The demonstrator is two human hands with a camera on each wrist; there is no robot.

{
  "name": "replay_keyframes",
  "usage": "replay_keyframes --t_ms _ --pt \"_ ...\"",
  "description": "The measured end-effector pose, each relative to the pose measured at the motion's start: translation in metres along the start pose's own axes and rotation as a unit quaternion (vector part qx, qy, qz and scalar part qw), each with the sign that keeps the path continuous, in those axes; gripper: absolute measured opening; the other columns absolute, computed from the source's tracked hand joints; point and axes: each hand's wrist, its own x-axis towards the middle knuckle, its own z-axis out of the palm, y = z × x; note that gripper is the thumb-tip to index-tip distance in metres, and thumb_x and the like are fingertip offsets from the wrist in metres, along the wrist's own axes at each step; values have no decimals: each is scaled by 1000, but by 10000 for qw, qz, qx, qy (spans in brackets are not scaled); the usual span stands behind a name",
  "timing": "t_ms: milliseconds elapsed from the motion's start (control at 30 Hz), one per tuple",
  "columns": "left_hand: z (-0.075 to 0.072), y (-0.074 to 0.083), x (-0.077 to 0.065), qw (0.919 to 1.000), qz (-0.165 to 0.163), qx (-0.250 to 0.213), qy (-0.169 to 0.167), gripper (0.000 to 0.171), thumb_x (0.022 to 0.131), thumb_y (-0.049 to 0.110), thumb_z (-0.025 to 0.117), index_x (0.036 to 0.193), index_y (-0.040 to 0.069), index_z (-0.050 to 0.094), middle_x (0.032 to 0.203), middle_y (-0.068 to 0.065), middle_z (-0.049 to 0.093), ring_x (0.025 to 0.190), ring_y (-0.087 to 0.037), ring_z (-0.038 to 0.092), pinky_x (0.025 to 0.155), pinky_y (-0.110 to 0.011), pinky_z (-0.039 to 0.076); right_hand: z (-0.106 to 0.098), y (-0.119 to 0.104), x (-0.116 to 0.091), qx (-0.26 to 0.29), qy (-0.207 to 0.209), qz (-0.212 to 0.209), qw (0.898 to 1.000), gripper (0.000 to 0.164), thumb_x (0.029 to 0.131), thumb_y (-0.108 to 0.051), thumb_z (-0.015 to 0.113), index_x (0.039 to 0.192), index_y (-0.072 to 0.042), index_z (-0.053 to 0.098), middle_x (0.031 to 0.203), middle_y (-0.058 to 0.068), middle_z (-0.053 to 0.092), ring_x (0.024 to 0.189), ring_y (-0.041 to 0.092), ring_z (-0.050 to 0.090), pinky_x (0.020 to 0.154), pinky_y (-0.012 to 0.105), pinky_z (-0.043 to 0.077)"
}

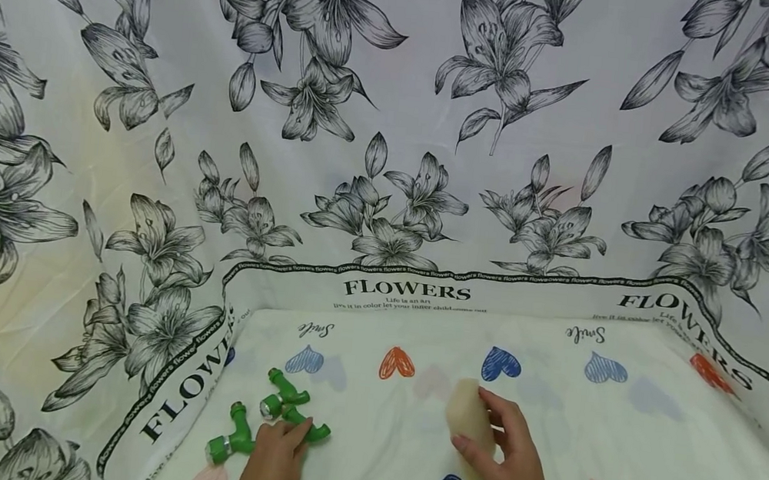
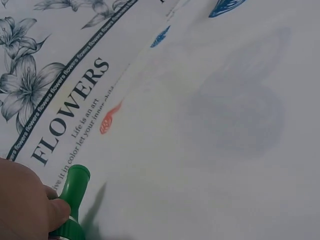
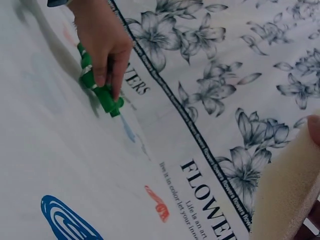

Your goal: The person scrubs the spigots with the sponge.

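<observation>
My left hand pinches a green plastic tap, with its curved spout pointing right in the head view. Close by it lie a second green tap, just beyond, and a third tap on the near left side. In the left wrist view, thumb and fingers grip a green tap by its body. A pale cream sponge is in my right hand, thumb on the near side and fingers along the right edge. The right wrist view catches the sponge at its lower right.
Under everything is a white cloth printed with blue, red and pink hearts. Around its back and sides rises a flower-printed fabric, bordered by a black band with lettering.
</observation>
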Motion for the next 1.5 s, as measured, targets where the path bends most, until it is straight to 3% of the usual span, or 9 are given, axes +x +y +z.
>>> replay_keyframes --t_ms 133,367,600,700,800,933,1067,1333,1500 --pt "2 -2 -5 9992 -311 264 -52 38 96 4 82 134 6 77 106 -10 68 89 -27 54 79 -48 55 1 -1 1 69 3 -107 9999 69 95 -29 89 154 -19 55 148 1 55 122 22 56 101 25 52" --pt "10 -3 -4 9985 -355 389 130 33 96 3 81 129 5 80 100 -9 62 83 -26 50 71 -44 51 0 1 4 -82 31 -409 9991 70 94 -25 90 155 -16 56 146 3 57 123 22 58 101 28 52" --pt "10 0 6 9966 -379 731 -18 26 94 7 82 120 8 81 104 -11 58 88 -30 55 71 -52 54 8 12 8 -790 -153 -1051 9912 68 92 -32 92 151 -18 61 137 -5 57 116 15 55 96 32 57" --pt "12 0 5 9959 -361 818 164 31 91 12 86 121 12 81 112 -14 62 96 -37 58 74 -61 54 13 24 12 -1428 -469 -1486 9774 69 90 -38 92 150 -19 64 133 -8 56 110 12 54 89 30 59" --pt "19 0 -1 9953 53 696 675 40 87 15 91 125 14 80 119 -16 65 98 -41 61 70 -65 55 15 34 18 -2220 -1037 -1826 9522 68 89 -41 93 149 -20 66 129 -10 57 106 10 54 86 31 58" --pt "25 3 -9 9859 837 533 1344 52 83 18 95 131 15 76 122 -12 65 95 -37 61 65 -59 53 18 41 28 -3009 -2112 -1843 9115 66 89 -43 92 146 -19 68 125 -8 61 102 11 55 87 35 59" --pt "28 6 -11 9790 1161 331 1642 63 83 27 96 139 12 71 126 -10 64 98 -35 61 67 -57 53 22 48 31 -3403 -2780 -1765 8808 64 87 -45 93 142 -21 70 122 -6 62 98 10 54 83 34 58" --pt "33 20 -10 9872 1086 346 1113 80 89 63 83 149 13 65 147 -18 59 121 -45 59 81 -71 54 18 72 28 -3290 -3131 -2109 8656 56 77 -30 98 124 -23 70 109 -12 57 89 7 48 69 30 49" --pt "35 29 -10 9880 1125 433 969 87 87 74 78 150 15 64 153 -21 55 129 -48 55 89 -74 50 18 83 24 -3245 -3093 -2164 8673 57 77 -31 98 125 -22 69 109 -12 56 89 8 47 67 31 47"
